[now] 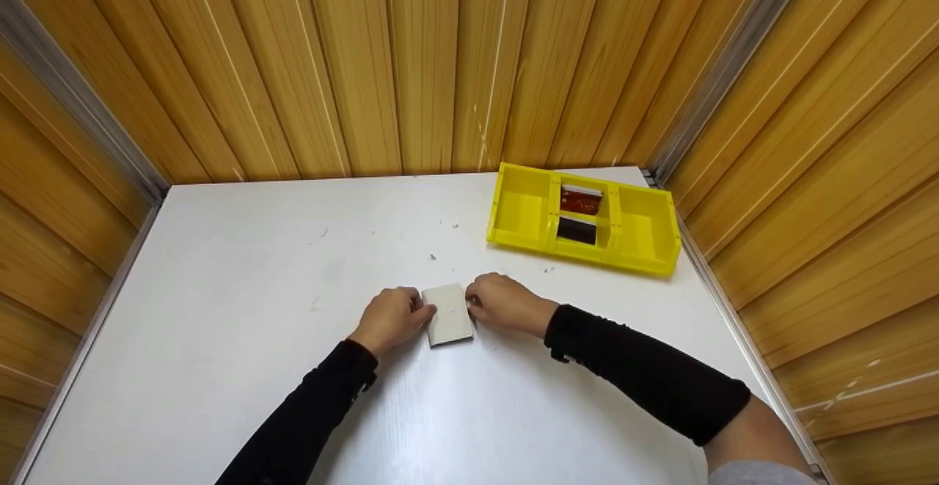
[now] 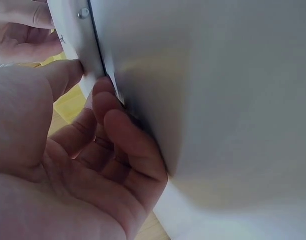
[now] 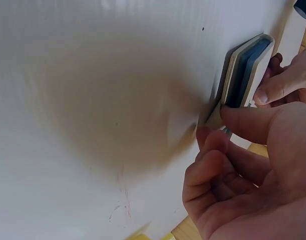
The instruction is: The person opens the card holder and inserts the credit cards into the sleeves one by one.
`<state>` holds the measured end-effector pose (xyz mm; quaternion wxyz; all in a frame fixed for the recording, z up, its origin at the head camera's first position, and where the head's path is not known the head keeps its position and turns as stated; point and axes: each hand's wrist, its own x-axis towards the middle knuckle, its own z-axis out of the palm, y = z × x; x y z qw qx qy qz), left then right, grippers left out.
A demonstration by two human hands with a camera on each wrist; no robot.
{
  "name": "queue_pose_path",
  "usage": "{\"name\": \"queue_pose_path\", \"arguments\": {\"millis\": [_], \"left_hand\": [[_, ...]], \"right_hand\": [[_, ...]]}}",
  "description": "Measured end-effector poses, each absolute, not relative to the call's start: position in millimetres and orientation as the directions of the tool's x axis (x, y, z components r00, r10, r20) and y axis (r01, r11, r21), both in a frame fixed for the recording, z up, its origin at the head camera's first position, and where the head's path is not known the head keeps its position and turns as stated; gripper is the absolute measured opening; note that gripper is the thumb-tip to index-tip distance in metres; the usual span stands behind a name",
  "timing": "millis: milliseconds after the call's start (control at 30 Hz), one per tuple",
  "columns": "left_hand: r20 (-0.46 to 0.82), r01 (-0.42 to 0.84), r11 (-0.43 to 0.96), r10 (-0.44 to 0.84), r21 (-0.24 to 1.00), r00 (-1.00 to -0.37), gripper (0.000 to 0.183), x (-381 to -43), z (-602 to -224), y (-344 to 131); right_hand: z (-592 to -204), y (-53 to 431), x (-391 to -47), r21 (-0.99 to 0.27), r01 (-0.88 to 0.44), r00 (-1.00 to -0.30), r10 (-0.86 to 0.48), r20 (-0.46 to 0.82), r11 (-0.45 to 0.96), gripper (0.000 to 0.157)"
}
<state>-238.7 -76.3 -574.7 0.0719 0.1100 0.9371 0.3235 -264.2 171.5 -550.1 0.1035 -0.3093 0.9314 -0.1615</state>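
A small cream card holder lies on the white table between the two hands. A round snap stud shows on its face in the left wrist view. Dark blue layers are visible along its open side in the right wrist view. My left hand pinches its left edge, thumb on top and fingers curled low beside it. At the opposite edge my right hand holds the holder's far right part between thumb and fingertips. The fingertips' exact hold is partly hidden.
A yellow three-compartment bin stands at the back right. Its middle compartment holds a red card and a dark flat item. Small dark specks dot the table. Wood-patterned walls rise behind and at both sides.
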Motion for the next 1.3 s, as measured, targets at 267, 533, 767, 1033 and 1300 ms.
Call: {"name": "queue_pose_path", "arguments": {"millis": [267, 533, 767, 1033, 1300], "left_hand": [[-0.066, 0.154, 0.767, 0.248, 0.623, -0.967, 0.031, -239.5, -575.3, -75.1], [-0.057, 0.162, 0.764, 0.251, 0.625, -0.966, 0.03, -240.0, -576.6, -75.1], [-0.051, 0.164, 0.764, 0.25, 0.624, -0.967, 0.029, -239.4, -576.5, -75.2], [-0.046, 0.165, 0.762, 0.247, 0.626, -0.968, 0.03, -238.6, -575.5, -75.3], [-0.031, 0.164, 0.757, 0.237, 0.633, -0.971, 0.03, -237.5, -578.0, -74.5]], "right_hand": [[-553.2, 175.6, -261.5, -0.402, -0.434, -0.839, -0.524, -0.145, 0.806, 0.018], [-555.5, 171.0, -256.6, -0.36, -0.376, -0.894, -0.437, -0.102, 0.854, 0.026], [-557.2, 167.6, -250.5, -0.297, -0.441, -0.882, -0.471, -0.032, 0.847, 0.02], [-552.9, 168.2, -254.3, -0.289, -0.479, -0.866, -0.5, 0.001, 0.829, 0.012], [-538.3, 169.8, -259.2, -0.313, -0.382, -0.912, -0.41, -0.025, 0.869, 0.021]]}}
